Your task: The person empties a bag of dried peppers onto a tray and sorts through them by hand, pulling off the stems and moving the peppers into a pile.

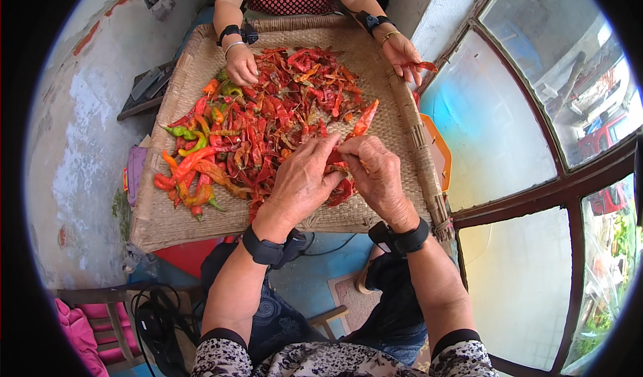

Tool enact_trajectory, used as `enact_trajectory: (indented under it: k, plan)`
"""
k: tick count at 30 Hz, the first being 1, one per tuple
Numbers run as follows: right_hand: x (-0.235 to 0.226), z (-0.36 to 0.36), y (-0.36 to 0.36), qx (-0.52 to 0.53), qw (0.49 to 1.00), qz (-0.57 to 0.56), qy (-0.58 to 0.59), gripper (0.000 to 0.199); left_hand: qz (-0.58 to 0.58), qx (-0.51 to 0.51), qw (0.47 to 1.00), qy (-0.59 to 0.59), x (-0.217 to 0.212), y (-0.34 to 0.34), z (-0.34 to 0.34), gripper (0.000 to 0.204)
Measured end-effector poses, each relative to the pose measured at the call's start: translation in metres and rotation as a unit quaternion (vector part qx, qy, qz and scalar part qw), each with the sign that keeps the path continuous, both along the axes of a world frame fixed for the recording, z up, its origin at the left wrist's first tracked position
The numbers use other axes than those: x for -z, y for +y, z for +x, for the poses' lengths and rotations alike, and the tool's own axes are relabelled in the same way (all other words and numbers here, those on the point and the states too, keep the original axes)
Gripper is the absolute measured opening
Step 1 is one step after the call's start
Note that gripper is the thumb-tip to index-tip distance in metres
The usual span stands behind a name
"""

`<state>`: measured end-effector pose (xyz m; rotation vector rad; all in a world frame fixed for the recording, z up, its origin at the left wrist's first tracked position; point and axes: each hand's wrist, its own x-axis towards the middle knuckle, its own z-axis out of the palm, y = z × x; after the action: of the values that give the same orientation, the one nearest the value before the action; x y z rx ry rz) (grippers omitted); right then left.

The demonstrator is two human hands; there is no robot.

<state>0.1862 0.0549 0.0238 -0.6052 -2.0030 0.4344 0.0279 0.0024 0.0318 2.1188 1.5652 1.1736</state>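
Note:
My left hand [305,179] and my right hand [376,174] meet over the near right part of a woven basket tray [284,224]. Their fingers are closed around a dark red chili pepper [335,156], mostly covered by the fingertips. Just beyond my right fingers, an orange-red chili pepper [364,117] points away from me; whether it is held or lies on the weave, I cannot tell. A heap of shriveled red chili peppers [278,119] fills the tray's middle. Fresher green and orange peppers [194,142] lie along its left side.
Across the tray, another person's left hand [402,58] holds a red pepper [420,66] past the right rim, and their right hand [241,65] touches the heap. A framed window [516,122] stands at the right. An orange container [437,150] sits beside the tray. Black cables [161,323] hang lower left.

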Motion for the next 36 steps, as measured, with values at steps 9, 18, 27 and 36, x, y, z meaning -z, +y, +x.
enact_trajectory:
  k: [9, 18, 27, 36]
  plan:
    - [-0.008, 0.017, 0.006, 0.018, 0.936, -0.250, 0.248, 0.023, 0.000, -0.026, 0.999, 0.027, 0.006, 0.005, -0.007, 0.022]
    - [-0.003, 0.095, 0.042, 0.076, 0.841, -0.269, 0.464, 0.016, -0.141, -0.032, 0.967, -0.211, 0.000, 0.003, -0.014, 0.020]
    - [0.007, 0.101, 0.039, 0.250, 0.854, -0.330, 0.317, 0.048, -0.229, 0.107, 0.806, -0.535, 0.012, 0.006, -0.024, 0.017]
    - [0.003, 0.006, -0.015, -0.063, 0.913, -0.402, -0.007, 0.020, -0.280, 0.104, 0.824, -0.482, 0.012, 0.005, -0.003, 0.019]
